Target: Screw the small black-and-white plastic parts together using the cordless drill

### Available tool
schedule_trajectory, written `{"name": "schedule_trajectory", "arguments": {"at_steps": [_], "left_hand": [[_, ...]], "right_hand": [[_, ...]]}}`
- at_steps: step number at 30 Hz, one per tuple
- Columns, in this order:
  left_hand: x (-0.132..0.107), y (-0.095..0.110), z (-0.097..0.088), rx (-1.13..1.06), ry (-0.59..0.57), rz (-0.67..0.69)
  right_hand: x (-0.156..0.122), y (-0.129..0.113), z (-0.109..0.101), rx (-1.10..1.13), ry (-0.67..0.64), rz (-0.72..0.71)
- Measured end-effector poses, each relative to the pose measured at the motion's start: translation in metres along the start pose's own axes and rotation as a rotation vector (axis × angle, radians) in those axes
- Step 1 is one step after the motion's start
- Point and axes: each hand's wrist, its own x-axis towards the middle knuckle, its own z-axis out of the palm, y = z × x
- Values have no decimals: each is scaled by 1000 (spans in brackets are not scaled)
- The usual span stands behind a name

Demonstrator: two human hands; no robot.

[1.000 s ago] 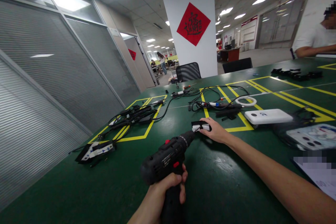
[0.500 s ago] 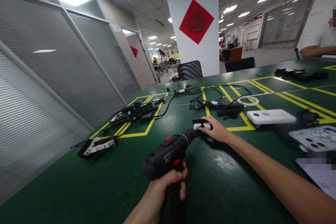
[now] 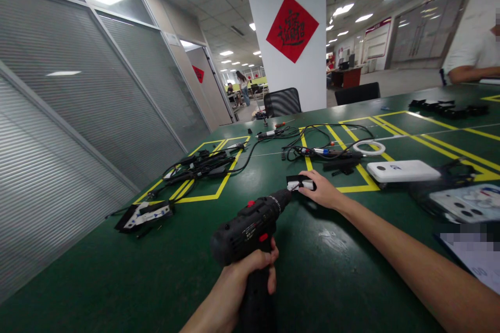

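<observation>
My left hand (image 3: 250, 276) is wrapped round the grip of a black cordless drill (image 3: 250, 223) with red buttons. Its nose points away from me at a small black and white part (image 3: 299, 183) lying on the green table (image 3: 156, 270). My right hand (image 3: 324, 191) reaches across from the right and pinches that part, holding it down against the table just in front of the drill tip.
Yellow tape lines mark boxes on the table. Black cables and tools (image 3: 199, 164) lie at the left, another black and white part (image 3: 142, 214) nearer. A white device (image 3: 402, 170), a white ring (image 3: 369, 148) and phones (image 3: 464, 203) lie right. A person (image 3: 474, 57) sits far right.
Hardly anything has moved. The view has shifted slightly; the drill tip stays against the small part and my right hand keeps its hold.
</observation>
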Motion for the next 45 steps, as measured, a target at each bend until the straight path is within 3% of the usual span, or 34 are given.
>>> {"name": "schedule_trajectory", "arguments": {"at_steps": [17,31,36,45], "left_hand": [[1,0,1,-34,-11,-11],[-5,0,6,11,80,18],[-1,-2,1,2,13,-12],[0,-2,-1,-9,2,-13]], "right_hand": [[1,-1,-1,13,-3,-5],[-1,-1,0,18,5,9],[-1,-3,-1,13,-4,8],[-1,-1,-1,14,-3,7]]}}
